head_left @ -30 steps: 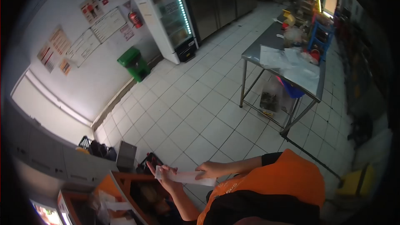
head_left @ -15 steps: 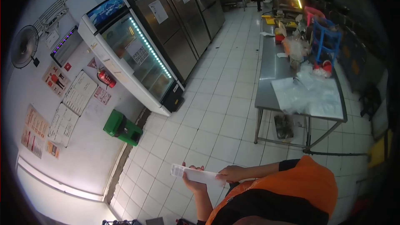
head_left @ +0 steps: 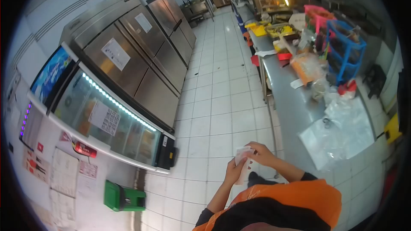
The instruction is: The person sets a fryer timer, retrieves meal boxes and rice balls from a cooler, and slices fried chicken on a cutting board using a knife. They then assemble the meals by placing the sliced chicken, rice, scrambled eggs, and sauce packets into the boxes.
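A paper slip is pinched between the left hand and the right hand, just before the chest. Since a moment ago it has been turned from flat to upright and drawn closer. The steel desk is now nearby, clear bags upon it.

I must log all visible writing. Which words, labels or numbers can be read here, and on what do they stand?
No text can be read.
Paper slip held in both hands: blurred.
Drinks fridge header: logo too blurred.
Fridge door notices: too small.
Wall posters: too small.
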Motion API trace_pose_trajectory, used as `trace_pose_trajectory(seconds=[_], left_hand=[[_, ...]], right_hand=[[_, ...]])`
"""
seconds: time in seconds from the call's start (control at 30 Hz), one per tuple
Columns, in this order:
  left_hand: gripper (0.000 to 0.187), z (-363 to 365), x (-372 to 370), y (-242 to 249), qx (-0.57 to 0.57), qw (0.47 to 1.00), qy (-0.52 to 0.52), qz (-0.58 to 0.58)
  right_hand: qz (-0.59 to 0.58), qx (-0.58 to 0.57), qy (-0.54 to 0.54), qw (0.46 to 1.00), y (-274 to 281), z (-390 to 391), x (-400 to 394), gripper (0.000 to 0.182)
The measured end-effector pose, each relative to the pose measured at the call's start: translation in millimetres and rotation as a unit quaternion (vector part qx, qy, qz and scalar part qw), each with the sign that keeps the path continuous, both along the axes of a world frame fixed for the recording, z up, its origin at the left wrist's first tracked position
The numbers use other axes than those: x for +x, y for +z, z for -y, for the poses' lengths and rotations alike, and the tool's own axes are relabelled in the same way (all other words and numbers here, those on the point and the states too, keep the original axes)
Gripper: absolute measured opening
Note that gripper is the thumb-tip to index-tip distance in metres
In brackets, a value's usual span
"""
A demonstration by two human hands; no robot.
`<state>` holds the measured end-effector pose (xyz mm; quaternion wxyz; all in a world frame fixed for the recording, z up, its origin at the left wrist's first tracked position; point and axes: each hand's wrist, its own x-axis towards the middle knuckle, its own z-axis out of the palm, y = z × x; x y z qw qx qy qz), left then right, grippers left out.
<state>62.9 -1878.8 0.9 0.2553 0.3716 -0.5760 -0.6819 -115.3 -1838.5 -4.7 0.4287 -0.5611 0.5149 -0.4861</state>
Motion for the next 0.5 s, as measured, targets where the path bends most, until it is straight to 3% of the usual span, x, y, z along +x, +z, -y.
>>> trace_pose_trajectory(seconds=[0.07,0.17,0.23,0.3,0.4,0.43,0.5], left_hand=[[0.025,53.3,7.4,-1.5,-0.005,0.998,0.038,0.044],[0.025,136.8,32.0,-2.7,0.008,0.995,0.085,0.057],[0.026,183.4,45.5,0.1,0.019,0.983,0.147,0.105],[0.028,226.2,52.4,-2.2,0.015,0.982,0.175,0.073],[0.03,312.0,49.3,-24.1,0.019,0.978,0.196,0.066],[0.032,351.1,41.7,-32.9,-0.061,0.977,0.171,0.11],[0.032,431.5,17.6,-32.4,-0.032,0.975,0.106,0.19]], right_hand=[[-0.016,0.044,0.054,0.997,15.5,68.3,3.7,0.029],[-0.062,-0.056,0.094,0.992,-18.3,175.0,29.2,0.03],[-0.023,-0.069,0.131,0.989,-18.8,228.5,47.6,0.035],[-0.018,-0.062,0.179,0.982,-17.4,281.4,52.3,0.042],[-0.015,-0.019,0.193,0.981,-8.9,362.4,29.0,0.046],[0.032,-0.008,0.193,0.981,-11.2,392.2,15.7,0.048],[0.083,-0.056,0.146,0.984,-18.6,454.5,-12.7,0.051]])
